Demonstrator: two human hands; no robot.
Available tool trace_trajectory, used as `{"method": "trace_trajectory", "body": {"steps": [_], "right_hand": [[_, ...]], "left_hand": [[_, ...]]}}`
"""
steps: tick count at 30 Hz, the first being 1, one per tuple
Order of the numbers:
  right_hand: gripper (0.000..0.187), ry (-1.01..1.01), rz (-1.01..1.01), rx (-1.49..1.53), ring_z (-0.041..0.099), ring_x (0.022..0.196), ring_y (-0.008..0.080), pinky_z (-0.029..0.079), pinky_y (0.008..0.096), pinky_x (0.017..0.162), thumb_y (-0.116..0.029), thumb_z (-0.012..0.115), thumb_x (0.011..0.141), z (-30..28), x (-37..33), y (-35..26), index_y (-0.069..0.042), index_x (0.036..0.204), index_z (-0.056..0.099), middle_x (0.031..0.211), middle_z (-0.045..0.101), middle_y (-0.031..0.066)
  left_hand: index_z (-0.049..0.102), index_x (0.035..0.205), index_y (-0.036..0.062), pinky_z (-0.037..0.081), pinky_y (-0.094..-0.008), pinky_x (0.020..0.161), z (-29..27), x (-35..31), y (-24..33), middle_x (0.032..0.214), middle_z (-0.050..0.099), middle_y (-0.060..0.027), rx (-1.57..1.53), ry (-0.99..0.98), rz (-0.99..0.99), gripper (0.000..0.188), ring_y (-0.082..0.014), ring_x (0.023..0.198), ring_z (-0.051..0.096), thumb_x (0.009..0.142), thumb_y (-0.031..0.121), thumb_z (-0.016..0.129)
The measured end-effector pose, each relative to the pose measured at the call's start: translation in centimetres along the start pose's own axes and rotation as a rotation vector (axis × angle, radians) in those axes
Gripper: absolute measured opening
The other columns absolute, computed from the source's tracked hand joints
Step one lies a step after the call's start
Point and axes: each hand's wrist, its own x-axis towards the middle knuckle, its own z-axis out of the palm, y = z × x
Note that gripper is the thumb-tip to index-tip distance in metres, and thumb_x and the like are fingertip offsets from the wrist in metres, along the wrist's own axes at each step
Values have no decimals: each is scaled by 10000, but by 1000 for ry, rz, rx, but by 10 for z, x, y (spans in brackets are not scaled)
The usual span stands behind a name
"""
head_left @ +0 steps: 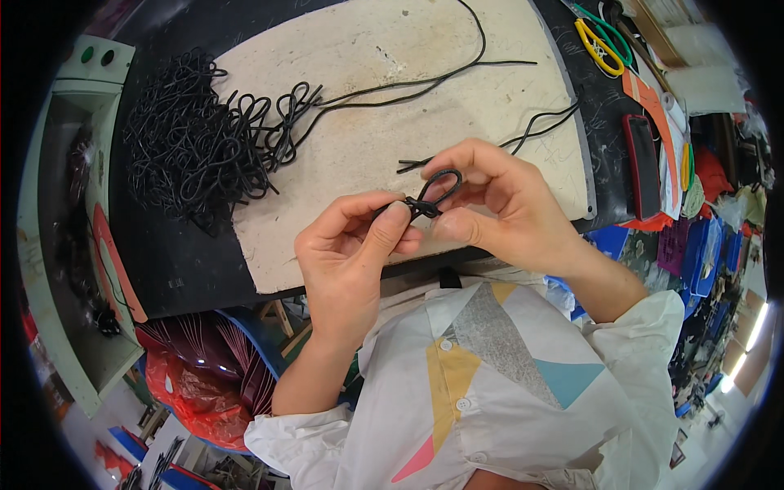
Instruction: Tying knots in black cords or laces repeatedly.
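Pinching a small knotted black cord (424, 207) at frame centre, left hand (347, 249) has thumb and index finger closed on the knot's left side, other fingers curled in behind. Right hand (516, 211) is half curled, thumb and index finger apart at the tips, cord loop (459, 181) between them; loop touches or nearly touches the fingers, can't tell if it is actually gripped.

Handling, my judgement: cord very light, thin, bendy but springy enough to hold an open loop; smooth sheen, so may slip a bit; not fragile. Best hold is a fingertip pinch right at the knot, with the loop's outer bend as second hold.

Position: knot sits just right of the left thumb tip, just left of the right thumb; loop rises up and right from it, into the right hand's curl. All of it is above the near edge of the pale board (359, 159).

Around: tangled pile of black cords (192, 135) upper left, long strands (441, 79) running from its right side across the board's top. More loose strands (549, 126) right of centre, above the right hand; whether they join the held cord is hidden by the fingers.
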Motion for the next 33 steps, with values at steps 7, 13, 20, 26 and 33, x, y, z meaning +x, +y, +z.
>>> {"method": "trace_trajectory", "body": {"steps": [7, 13, 20, 26, 33], "right_hand": [[154, -5, -55, -142, 574, 709, 77, 442, 207, 633, -44, 639, 746, -2, -3, 2, 3, 891, 610, 755, 612, 40], [131, -8, -81, -298, 562, 647, 92, 427, 216, 572, -56, 647, 733, -3, -6, 4, -18, 859, 638, 734, 610, 54], [88, -24, -200, -397, 561, 627, 149, 424, 248, 560, -59, 637, 739, -4, -4, 6, -22, 819, 634, 712, 602, 68], [67, -20, -214, -438, 568, 629, 187, 429, 264, 570, -48, 636, 724, -2, -5, 5, -19, 782, 618, 698, 592, 83], [54, -40, -224, -471, 558, 628, 211, 424, 283, 576, -32, 625, 720, 1, -5, 0, -19, 765, 598, 688, 583, 81]], "left_hand": [[545, 973, -35, 466, -191, 563, 2, 1, -1, 789, 593, -76, -143, 4, -160, 152, -103, 639, 571, 830, 15, 557], [547, 941, -41, 485, -202, 544, 0, -2, -3, 799, 602, -100, -242, 51, -57, 136, -128, 649, 597, 823, 24, 570], [539, 928, -11, 449, -203, 544, 4, -3, -3, 755, 582, -74, -238, 68, -74, 103, -114, 618, 556, 860, 65, 527], [504, 916, -2, 463, -228, 559, 4, -2, -7, 752, 578, -76, -233, 79, -44, 115, -140, 632, 581, 883, 108, 497], [471, 874, 19, 470, -239, 556, 7, -4, -6, 748, 554, -64, -165, 127, 42, 122, -151, 634, 596, 887, 138, 498]]}}
